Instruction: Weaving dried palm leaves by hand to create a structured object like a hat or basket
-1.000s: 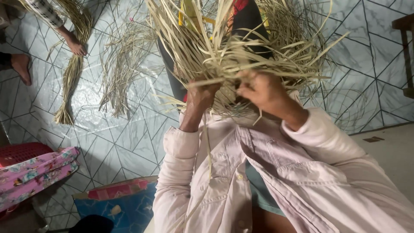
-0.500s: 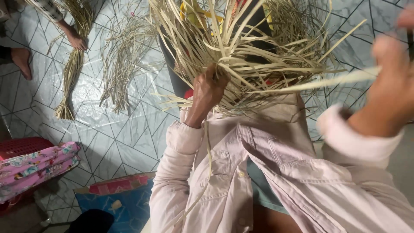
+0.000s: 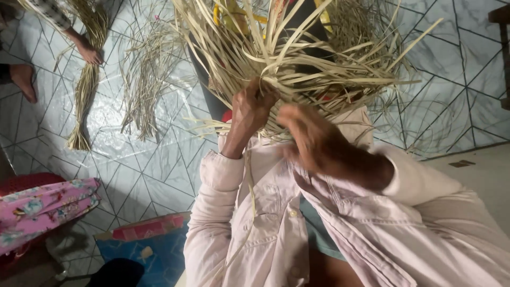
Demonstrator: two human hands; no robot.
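Head view, looking down: nearest is the person's pale pink shirt, buttoned, with one loose dry strip hanging down its front. Above it the right hand is blurred, held just below the bundle of dry leaf strips; its fingers curl loosely toward the lower edge of the bundle, and whether they pinch a strip I cannot tell. The left hand sits a little farther out, closed in a fist around the gathered middle of the bundle, the strips coming out between and above its knuckles and fanning wide to both sides and upward. The two hands are close together, the left higher than the right.

Low on the left lie a flowered pink cloth and a blue and red box. Farther off on the pale tiled floor lie loose strips and a tied sheaf, with another person's hand resting on the sheaf's upper part.
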